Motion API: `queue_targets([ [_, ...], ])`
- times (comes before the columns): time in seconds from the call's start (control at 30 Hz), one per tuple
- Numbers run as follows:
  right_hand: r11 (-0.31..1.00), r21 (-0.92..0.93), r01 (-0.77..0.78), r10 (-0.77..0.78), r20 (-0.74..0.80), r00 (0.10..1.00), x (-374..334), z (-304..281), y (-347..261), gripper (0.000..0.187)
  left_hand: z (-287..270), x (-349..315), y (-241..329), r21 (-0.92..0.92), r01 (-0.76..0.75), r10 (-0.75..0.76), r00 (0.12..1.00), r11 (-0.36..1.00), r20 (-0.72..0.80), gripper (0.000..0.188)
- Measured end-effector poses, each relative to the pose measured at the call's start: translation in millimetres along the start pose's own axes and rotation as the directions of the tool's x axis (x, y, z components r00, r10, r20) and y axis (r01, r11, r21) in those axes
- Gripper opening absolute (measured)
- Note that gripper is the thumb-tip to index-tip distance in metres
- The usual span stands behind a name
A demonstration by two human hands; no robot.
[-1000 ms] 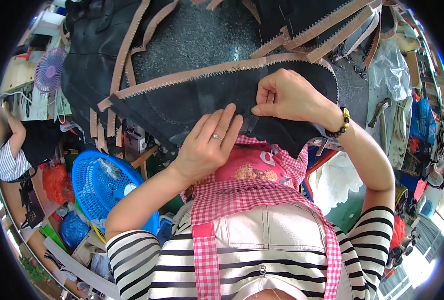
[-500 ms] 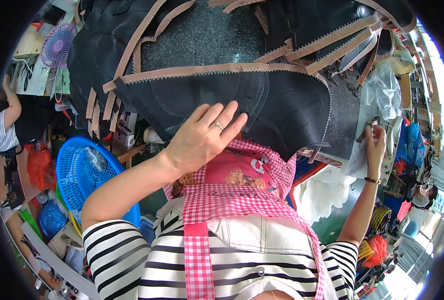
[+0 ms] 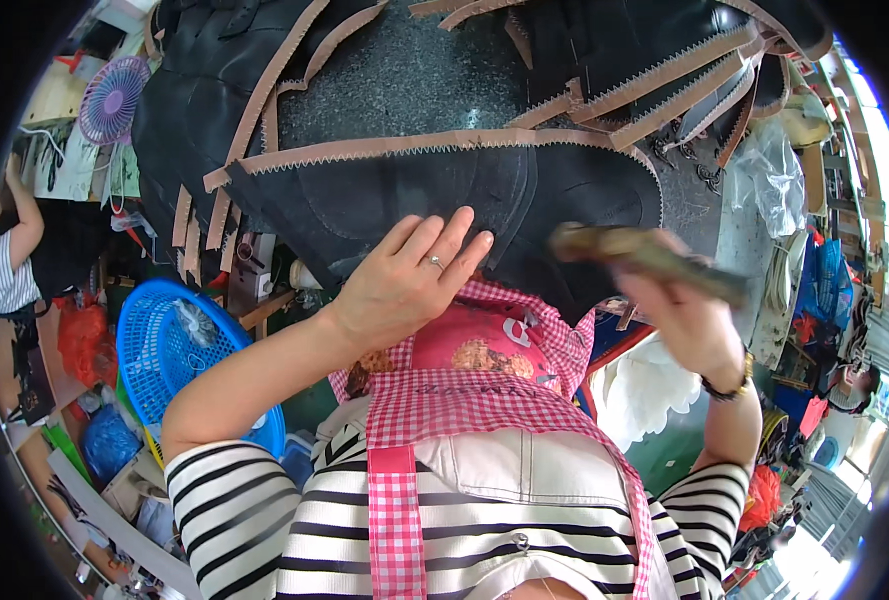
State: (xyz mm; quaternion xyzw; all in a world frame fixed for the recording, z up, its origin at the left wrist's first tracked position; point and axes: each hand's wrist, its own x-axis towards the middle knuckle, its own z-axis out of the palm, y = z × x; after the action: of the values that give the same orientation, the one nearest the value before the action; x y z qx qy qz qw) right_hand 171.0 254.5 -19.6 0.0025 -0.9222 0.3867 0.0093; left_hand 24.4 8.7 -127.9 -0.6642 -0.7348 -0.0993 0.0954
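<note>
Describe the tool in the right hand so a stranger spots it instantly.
Start at the wide black piece with tan edging. Near its right end, find the right hand. The tool it grips is narrow, brownish and blurred, unlike the broad black piece.

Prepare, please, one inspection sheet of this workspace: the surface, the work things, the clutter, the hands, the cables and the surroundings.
Surface: dark speckled tabletop, partly covered.
Work things: black piece edged with a tan zigzag-stitched strip; long tool, motion-blurred, exact kind unclear.
Clutter: clear plastic bag at right; blue basket at left.
Hands: left hand over the black piece, fingers extended; right hand grips the tool.
Cables: white cord near the purple fan.
Surroundings: another person's arm at far left.
</note>
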Motion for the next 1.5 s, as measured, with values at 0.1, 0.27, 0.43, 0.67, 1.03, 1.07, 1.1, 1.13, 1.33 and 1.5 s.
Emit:
queue_targets([
  [0.1, 0.994, -0.049, -0.097, 0.105, 0.216, 0.971, 24.3, 13.8, 0.8, 0.015, -1.8, 1.9, -0.5, -0.026, 0.012, -0.012, 1.0, 1.0, 0.003, 0.051],
  [0.27, 0.995, 0.024, -0.097, 0.092, 0.175, 0.98, 19.0, 36.3, 17.7, 0.011, 0.7, 1.1, 2.8, -0.028, 0.018, -0.019, 1.0, 0.999, -0.019, 0.047],
  [0.43, 0.99, -0.044, -0.131, 0.137, 0.193, 0.972, 21.5, 41.3, 13.5, 0.012, 3.5, -0.6, 0.0, -0.055, -0.015, 0.013, 0.999, 0.998, -0.04, 0.043],
  [0.67, 0.96, -0.059, -0.272, 0.277, 0.297, 0.914, 44.3, 30.9, -9.2, 0.019, 0.5, -0.7, -3.9, 0.044, -0.067, 0.068, 0.997, 0.997, -0.025, 0.041],
  [1.03, 0.96, -0.272, -0.063, 0.186, 0.456, 0.871, 71.5, 11.5, -17.2, 0.016, 6.1, 0.8, -0.5, -0.007, -0.013, 0.012, 0.997, 1.0, -0.077, 0.036],
  [1.07, 0.954, -0.282, -0.107, 0.236, 0.48, 0.845, 68.3, 11.1, -21.6, 0.016, 5.5, -0.5, -1.9, -0.037, -0.012, 0.009, 0.997, 0.999, -0.073, 0.037],
  [1.1, 0.957, -0.279, -0.077, 0.195, 0.429, 0.882, 56.4, 14.5, -13.9, 0.018, 4.8, -3.9, -4.9, -0.089, -0.016, 0.006, 0.995, 0.996, -0.104, 0.037],
  [1.13, 0.968, -0.221, -0.116, 0.199, 0.403, 0.894, 51.2, 17.1, -8.8, 0.017, 5.3, -9.5, -8.3, -0.134, -0.016, -0.002, 0.991, 0.991, -0.131, 0.038],
  [1.33, 0.989, -0.144, -0.045, 0.098, 0.382, 0.919, 60.7, 22.0, 9.4, 0.017, 8.0, -14.0, -12.5, -0.14, -0.05, 0.03, 0.989, 0.989, -0.143, 0.039],
  [1.5, 0.971, -0.173, 0.162, -0.058, 0.489, 0.87, 87.2, 16.9, 18.5, 0.019, 3.6, -14.9, -14.5, -0.142, -0.038, 0.018, 0.99, 0.989, -0.138, 0.036],
])
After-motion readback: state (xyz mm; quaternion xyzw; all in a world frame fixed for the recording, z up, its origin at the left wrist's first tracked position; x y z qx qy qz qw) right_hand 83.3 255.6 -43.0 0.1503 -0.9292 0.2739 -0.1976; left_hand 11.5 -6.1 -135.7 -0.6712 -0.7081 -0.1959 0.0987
